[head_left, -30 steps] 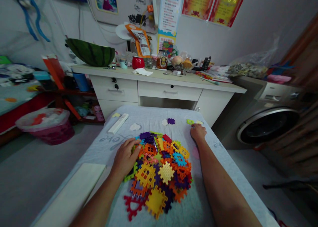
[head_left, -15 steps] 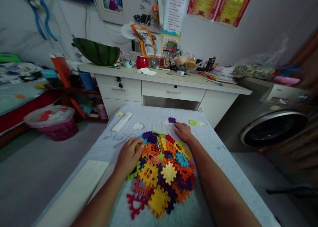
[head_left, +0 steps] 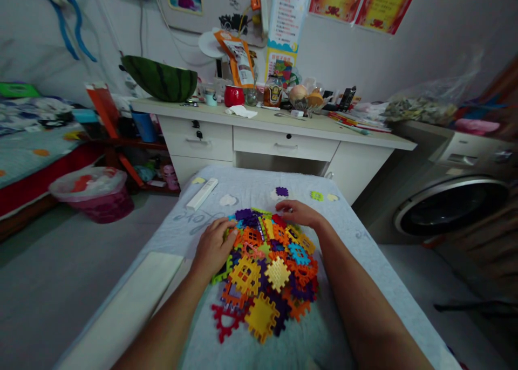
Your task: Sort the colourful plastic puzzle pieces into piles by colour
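While left hand (head_left: 212,246) touches tiles (head_left: 269,267), cloth script (head_left: 198,223) is illegible.

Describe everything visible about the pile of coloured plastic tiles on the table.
The pile of interlocking tiles is a loose heap of flat, notched-edge pieces, plastic by the look, in orange, yellow, purple, blue, green and red. Most are squares with cut-out windows; a red triangular piece lies at its near left edge. The pieces overlap at all angles. It sits on the pale cloth-covered table. The left hand rests on its left side, the right hand on its far edge.
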### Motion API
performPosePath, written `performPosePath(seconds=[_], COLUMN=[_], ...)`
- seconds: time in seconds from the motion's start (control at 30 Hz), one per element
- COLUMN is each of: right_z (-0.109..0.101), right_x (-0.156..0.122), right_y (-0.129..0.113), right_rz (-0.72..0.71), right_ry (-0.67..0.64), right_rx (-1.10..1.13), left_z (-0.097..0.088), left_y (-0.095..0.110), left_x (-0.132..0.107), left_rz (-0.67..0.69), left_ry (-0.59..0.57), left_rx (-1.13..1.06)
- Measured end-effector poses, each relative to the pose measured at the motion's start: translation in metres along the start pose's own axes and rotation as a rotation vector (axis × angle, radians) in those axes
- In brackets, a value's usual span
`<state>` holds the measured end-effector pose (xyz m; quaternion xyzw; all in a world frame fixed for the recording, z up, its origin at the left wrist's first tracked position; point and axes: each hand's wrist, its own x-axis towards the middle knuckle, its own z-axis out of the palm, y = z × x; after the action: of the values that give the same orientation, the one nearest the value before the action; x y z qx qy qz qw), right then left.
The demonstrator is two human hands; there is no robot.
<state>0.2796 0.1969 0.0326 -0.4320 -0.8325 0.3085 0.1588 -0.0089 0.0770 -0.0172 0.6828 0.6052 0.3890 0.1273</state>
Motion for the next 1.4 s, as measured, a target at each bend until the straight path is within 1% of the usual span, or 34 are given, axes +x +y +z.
performPosePath(seconds=[0.07,0.2,0.3,0.37,0.43,0.5,0.53,0.63,0.7,0.77,0.83,0.9,1.0,1.13,1.2,1.3,1.4], right_z=[0.003,0.007,0.004,0.000,-0.006,-0.014,-0.019,-0.037,-0.050,-0.060,-0.067,-0.070,-0.070,-0.062,-0.056,-0.048,-0.045], right_x=[0.001,0.001,-0.001,-0.003,-0.007,-0.011,-0.013,-0.021,-0.027,-0.035,-0.045,-0.057,-0.075,-0.092,-0.095,-0.093,-0.090], right_y=[-0.004,-0.003,-0.003,-0.005,-0.007,-0.007,-0.005,0.007,0.022,0.039,0.056,0.073,0.093,0.106,0.105,0.096,0.086], right_rz=[-0.017,0.029,0.039,0.036,0.049,0.067,0.074,0.119,0.187,0.285,0.387,0.471,0.569,0.671,0.688,0.706,0.686], right_ry=[-0.044,-0.052,-0.095,-0.109,-0.079,0.007,0.072,0.328,0.497,0.630,0.726,0.771,0.721,0.665,0.596,0.460,0.391], right_rx=[0.060,0.157,0.252,0.356,0.467,0.535,0.549,0.556,0.532,0.471,0.392,0.320,0.164,-0.183,-0.307,-0.446,-0.492], left_z=[0.000,-0.001,-0.002,-0.002,-0.002,-0.002,-0.002,-0.001,-0.001,-0.001,0.000,0.000,0.000,0.001,0.002,0.002,0.002], left_y=[0.001,0.003,0.004,0.004,0.004,0.004,0.004,0.003,0.002,0.002,0.001,0.001,0.000,-0.001,-0.002,-0.002,-0.003], left_x=[0.000,0.000,0.001,0.001,0.001,0.002,0.002,0.001,0.001,0.001,0.001,0.001,0.001,0.001,0.001,0.002,0.002], left_rz=[-0.006,-0.013,-0.023,-0.021,-0.016,-0.013,-0.011,-0.003,-0.003,-0.002,0.003,0.002,-0.001,0.009,0.012,0.013,0.006], left_ry=[0.003,0.006,0.000,-0.007,-0.005,0.004,0.009,0.012,0.013,0.011,0.005,0.000,-0.001,0.001,0.001,-0.001,-0.005], left_rx=[-0.003,-0.013,-0.018,-0.021,-0.022,-0.023,-0.024,-0.021,-0.018,-0.017,-0.016,-0.012,-0.010,-0.006,-0.005,-0.005,-0.004])
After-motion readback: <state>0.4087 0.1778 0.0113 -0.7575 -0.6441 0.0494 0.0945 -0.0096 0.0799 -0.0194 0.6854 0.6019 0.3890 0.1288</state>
